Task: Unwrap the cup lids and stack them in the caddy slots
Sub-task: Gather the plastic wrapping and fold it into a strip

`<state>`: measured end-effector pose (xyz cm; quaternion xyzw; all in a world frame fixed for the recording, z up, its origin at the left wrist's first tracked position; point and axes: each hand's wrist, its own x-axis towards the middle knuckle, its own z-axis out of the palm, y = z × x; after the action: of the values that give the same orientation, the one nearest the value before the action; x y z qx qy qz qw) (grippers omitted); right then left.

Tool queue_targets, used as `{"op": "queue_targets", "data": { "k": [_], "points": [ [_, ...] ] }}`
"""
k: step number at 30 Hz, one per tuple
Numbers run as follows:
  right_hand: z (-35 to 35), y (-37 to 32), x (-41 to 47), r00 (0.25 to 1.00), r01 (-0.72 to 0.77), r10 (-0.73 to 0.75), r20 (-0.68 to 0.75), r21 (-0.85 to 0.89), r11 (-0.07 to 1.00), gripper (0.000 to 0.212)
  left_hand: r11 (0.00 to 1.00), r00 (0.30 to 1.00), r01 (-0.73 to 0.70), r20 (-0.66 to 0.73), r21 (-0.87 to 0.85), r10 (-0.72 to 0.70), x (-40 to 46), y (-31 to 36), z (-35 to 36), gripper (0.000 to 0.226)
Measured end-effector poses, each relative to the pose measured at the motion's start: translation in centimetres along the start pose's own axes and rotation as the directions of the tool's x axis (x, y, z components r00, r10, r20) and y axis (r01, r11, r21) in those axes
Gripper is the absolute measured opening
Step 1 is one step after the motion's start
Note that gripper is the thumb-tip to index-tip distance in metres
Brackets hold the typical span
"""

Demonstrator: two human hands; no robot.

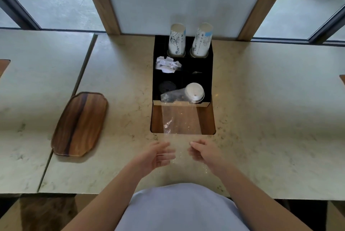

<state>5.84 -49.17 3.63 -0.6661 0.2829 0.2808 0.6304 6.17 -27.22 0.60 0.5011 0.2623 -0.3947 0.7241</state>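
Seemingly both hands, left hand (160, 155) and right hand (202, 153), loosely pinch the near end of a clear plastic sleeve (179, 118) trailing from the white lids (194, 91) in the black caddy (210, 74) at the counter's (261, 100) back edge; it looks flimsy, light and slippery, best gripped at its open end.

Colours and patterns beyond the hands

A clear wrapper (179, 118) is held; past it, white lids (194, 91) and black lids (167, 86) are seen in a black caddy (210, 74), with white cups (177, 39) line-printed in black and blue; a streaked brown tray (80, 124) lies left.
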Motion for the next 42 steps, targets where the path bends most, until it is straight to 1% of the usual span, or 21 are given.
{"op": "queue_targets", "data": {
  "k": [2,3,4,6,8,10,12,14,17,20,22,25,28,29,30,33,36,39,42],
  "points": [
    [0.5,1.6,0.2,0.997,-0.065,0.066,-0.047,0.016,0.998,0.007,0.996,0.999,0.031,-0.009,0.086,-0.031,0.1,-1.3,-0.2,0.016],
    [0.6,2.3,0.2,0.995,-0.086,0.084,-0.061,-0.020,0.996,0.007,0.993,0.999,0.042,-0.031,0.113,-0.039,0.2,-1.7,-0.3,0.009],
    [0.6,3.0,0.2,0.993,-0.105,0.100,-0.062,-0.067,0.992,0.009,0.990,0.997,0.048,-0.063,0.131,-0.040,0.4,-2.1,-0.5,0.007],
    [0.4,3.9,0.1,0.988,-0.150,0.143,-0.054,-0.151,0.977,0.012,0.990,0.990,0.038,-0.140,0.136,-0.019,0.8,-2.3,-0.8,0.010],
    [-0.1,4.7,0.1,0.981,-0.190,0.180,-0.066,-0.206,0.960,0.009,0.992,0.981,0.022,-0.196,0.123,0.002,1.1,-2.3,-1.0,0.013],
    [-0.4,5.1,0.1,0.978,-0.204,0.192,-0.078,-0.201,0.958,0.004,0.992,0.983,0.046,-0.180,0.120,-0.024,1.1,-2.0,-1.0,0.021],
    [-0.5,5.3,0.3,0.980,-0.188,0.170,-0.103,-0.207,0.960,0.003,0.979,0.986,0.089,-0.156,0.182,-0.060,1.0,-1.9,-1.0,0.024],
    [-0.4,5.2,0.4,0.985,-0.155,0.136,-0.103,-0.206,0.966,0.010,0.953,0.983,0.133,-0.158,0.272,-0.092,0.8,-2.1,-1.4,0.024],
    [0.1,4.9,0.7,0.992,-0.115,0.105,-0.075,-0.130,0.985,0.007,0.928,0.979,0.177,-0.158,0.327,-0.131,0.7,-2.6,-1.8,0.023],
    [0.1,4.6,0.9,0.993,-0.091,0.083,-0.082,-0.100,0.991,0.005,0.910,0.973,0.173,-0.206,0.377,-0.100,0.7,-2.9,-2.0,0.012],
    [0.0,4.7,0.8,0.994,-0.084,0.076,-0.080,-0.102,0.991,0.003,0.921,0.972,0.150,-0.226,0.359,-0.070,0.8,-3.0,-2.1,0.009],
    [-0.2,5.2,0.8,0.990,-0.094,0.081,-0.115,-0.112,0.989,0.015,0.923,0.965,0.110,-0.263,0.369,-0.010,0.7,-3.0,-1.9,0.010],
    [-0.3,5.7,1.0,0.986,-0.095,0.066,-0.155,-0.188,0.978,0.017,0.909,0.956,0.091,-0.290,0.406,0.034,0.6,-3.4,-1.8,0.009],
    [-0.3,6.0,1.1,0.984,-0.091,0.051,-0.169,-0.235,0.968,0.016,0.896,0.957,0.097,-0.287,0.433,0.035,0.5,-3.6,-1.8,0.005],
    [-0.5,6.3,1.1,0.982,-0.087,0.033,-0.187,-0.288,0.954,0.014,0.877,0.959,0.106,-0.283,0.468,0.035,0.5,-3.8,-1.8,0.006],
    [-0.9,7.2,1.2,0.977,-0.074,-0.017,-0.213,-0.412,0.908,0.008,0.817,0.960,0.119,-0.274,0.564,0.049,0.5,-4.5,-1.9,0.016],
    [-1.1,7.3,1.3,0.977,-0.088,-0.029,-0.212,-0.521,0.849,0.006,0.791,0.958,0.128,-0.282,0.599,0.058,0.6,-4.6,-1.9,0.020],
    [-1.0,6.9,1.5,0.971,-0.102,-0.030,-0.237,-0.526,0.844,0.013,0.776,0.951,0.132,-0.299,0.617,0.075,0.8,-3.9,-1.9,0.022],
    [-1.6,5.9,2.2,0.958,-0.100,-0.057,-0.283,-0.512,0.853,0.023,0.794,0.925,0.131,-0.362,0.593,0.117,1.3,-2.4,-1.9,0.021]
  ]
}}
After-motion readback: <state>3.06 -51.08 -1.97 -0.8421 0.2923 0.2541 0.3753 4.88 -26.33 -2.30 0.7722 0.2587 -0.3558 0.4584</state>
